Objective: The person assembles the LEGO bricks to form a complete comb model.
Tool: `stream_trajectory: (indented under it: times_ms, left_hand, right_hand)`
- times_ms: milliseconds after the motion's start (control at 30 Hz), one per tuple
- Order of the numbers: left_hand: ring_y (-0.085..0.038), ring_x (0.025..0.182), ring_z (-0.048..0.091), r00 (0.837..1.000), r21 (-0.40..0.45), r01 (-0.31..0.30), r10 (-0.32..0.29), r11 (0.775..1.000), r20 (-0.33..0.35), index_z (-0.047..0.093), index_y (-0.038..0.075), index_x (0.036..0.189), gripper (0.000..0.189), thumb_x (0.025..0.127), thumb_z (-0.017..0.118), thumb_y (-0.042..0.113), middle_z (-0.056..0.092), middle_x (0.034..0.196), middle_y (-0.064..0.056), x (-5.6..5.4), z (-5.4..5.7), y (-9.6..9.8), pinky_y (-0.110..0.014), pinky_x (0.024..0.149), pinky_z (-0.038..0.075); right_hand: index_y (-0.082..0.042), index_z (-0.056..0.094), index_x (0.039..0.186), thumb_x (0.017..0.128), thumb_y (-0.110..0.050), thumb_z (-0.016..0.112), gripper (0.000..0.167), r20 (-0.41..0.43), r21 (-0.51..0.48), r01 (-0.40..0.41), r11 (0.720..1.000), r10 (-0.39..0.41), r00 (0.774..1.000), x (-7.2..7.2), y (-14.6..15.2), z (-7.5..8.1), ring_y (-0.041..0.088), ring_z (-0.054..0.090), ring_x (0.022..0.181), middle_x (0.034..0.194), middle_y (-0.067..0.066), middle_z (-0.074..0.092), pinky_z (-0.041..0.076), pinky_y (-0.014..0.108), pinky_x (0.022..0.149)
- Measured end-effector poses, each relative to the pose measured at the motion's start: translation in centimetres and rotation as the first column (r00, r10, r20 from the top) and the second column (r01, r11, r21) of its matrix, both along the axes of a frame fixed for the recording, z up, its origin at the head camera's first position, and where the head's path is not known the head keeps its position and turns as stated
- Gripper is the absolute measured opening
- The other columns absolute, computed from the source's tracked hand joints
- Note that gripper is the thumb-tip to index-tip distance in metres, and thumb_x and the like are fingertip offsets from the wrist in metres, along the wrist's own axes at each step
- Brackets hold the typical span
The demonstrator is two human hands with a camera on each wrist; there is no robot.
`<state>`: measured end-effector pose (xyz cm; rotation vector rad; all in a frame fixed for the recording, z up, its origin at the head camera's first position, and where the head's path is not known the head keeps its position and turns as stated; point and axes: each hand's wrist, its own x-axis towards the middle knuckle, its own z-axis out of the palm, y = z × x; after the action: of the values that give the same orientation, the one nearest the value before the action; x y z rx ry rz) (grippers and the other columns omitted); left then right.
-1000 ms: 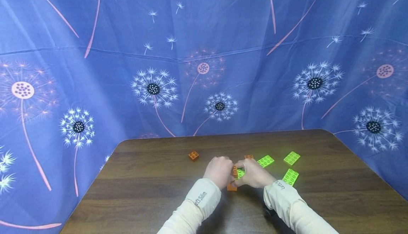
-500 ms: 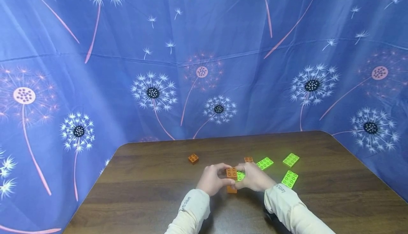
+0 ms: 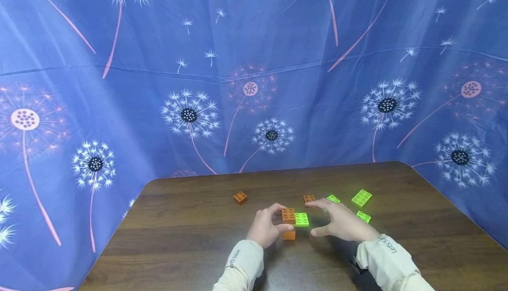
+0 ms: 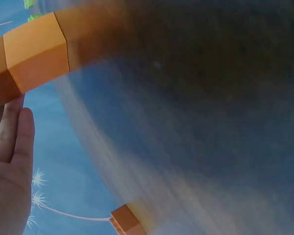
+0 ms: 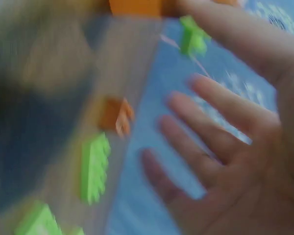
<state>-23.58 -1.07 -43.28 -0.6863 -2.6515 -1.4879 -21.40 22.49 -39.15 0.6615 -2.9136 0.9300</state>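
Blue backdrop (image 3: 155, 39): a cloth printed with white and pink dandelions, running behind the table from the left edge of the head view to the right.
Wooden table (image 3: 178, 233): dark brown with visible grain, under the bricks.
Lone orange brick (image 3: 240, 197): studs up on the table, left of centre towards the far edge, well apart from the other bricks.
Left sleeve (image 3: 242, 258): whitish, lettering printed on the cuff.
Left hand (image 3: 263, 229): clamped on the brick stack (image 3: 289, 221), thumb across the near side, fingers at the far side.
Top orange brick (image 3: 288, 214): four studs facing up, upright, on the stack's left part.
Lower orange brick (image 3: 289, 235): shows below the left thumb; the left wrist view gives its plain faces close up.
Jutting green brick (image 3: 302, 219): sticks out of the stack to the right, four studs bare.
Far orange brick (image 3: 308, 198): on the table behind the stack, just beyond the right fingertips.
Right hand (image 3: 341, 222): thumb and fingers apart, holding nothing, near the jutting green brick; blurred in the right wrist view.
Three green bricks (image 3: 361, 197): loose on the table beyond the right hand, which partly covers two of them.
Right sleeve (image 3: 389, 260): whitish, with similar lettering.
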Motion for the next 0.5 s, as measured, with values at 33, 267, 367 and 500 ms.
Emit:
stream_trajectory:
  times_ms: [33, 267, 367, 500]
  left_hand:
    - [-0.028, 0.103, 0.072, 1.000, 0.000, -0.005, 0.005, 1.000, 0.000, 0.069, 0.007, 0.117, 0.041, 0.081, 0.085, 0.011, 0.075, 0.112, -0.010, 0.0, -0.1, 0.0, -0.041, 0.092, 0.056]
    - [-0.024, 0.099, 0.072, 1.000, -0.004, -0.022, 0.022, 1.000, -0.005, 0.069, 0.008, 0.115, 0.041, 0.079, 0.086, 0.011, 0.076, 0.107, -0.006, 0.1, -0.3, 0.0, -0.040, 0.090, 0.056]
    - [-0.024, 0.099, 0.072, 1.000, -0.021, -0.030, 0.030, 0.999, -0.003, 0.069, 0.009, 0.116, 0.040, 0.079, 0.086, 0.012, 0.075, 0.107, -0.005, 0.0, -0.3, 0.1, -0.041, 0.090, 0.056]
    - [-0.023, 0.100, 0.072, 0.999, -0.039, -0.038, 0.038, 0.999, 0.005, 0.069, 0.009, 0.117, 0.041, 0.080, 0.086, 0.013, 0.075, 0.108, -0.005, 0.0, -0.2, 0.2, -0.041, 0.090, 0.056]
  right_hand:
    - [-0.003, 0.062, 0.134, 0.079, -0.023, 0.086, 0.063, 0.003, 0.027, -0.006, 1.000, 0.006, 1.000, 0.2, 0.8, 0.2, 0.046, 0.056, 0.122, 0.133, 0.019, 0.063, 0.046, 0.065, 0.096]
    - [-0.003, 0.069, 0.122, 0.079, 0.008, 0.072, 0.045, -0.141, 0.216, 0.065, 0.974, -0.034, 0.989, 0.4, 5.3, -0.9, 0.048, 0.059, 0.118, 0.124, 0.019, 0.067, 0.045, 0.064, 0.097]
    - [-0.006, 0.072, 0.116, 0.071, 0.017, 0.071, 0.051, -0.217, 0.274, 0.091, 0.957, -0.031, 0.976, 0.3, 6.7, -1.9, 0.044, 0.063, 0.112, 0.119, 0.015, 0.070, 0.050, 0.062, 0.093]
    - [-0.009, 0.075, 0.109, 0.063, 0.024, 0.073, 0.057, -0.310, 0.347, 0.109, 0.932, 0.004, 0.951, -0.1, 8.2, -3.1, 0.042, 0.066, 0.107, 0.119, 0.017, 0.070, 0.053, 0.060, 0.086]
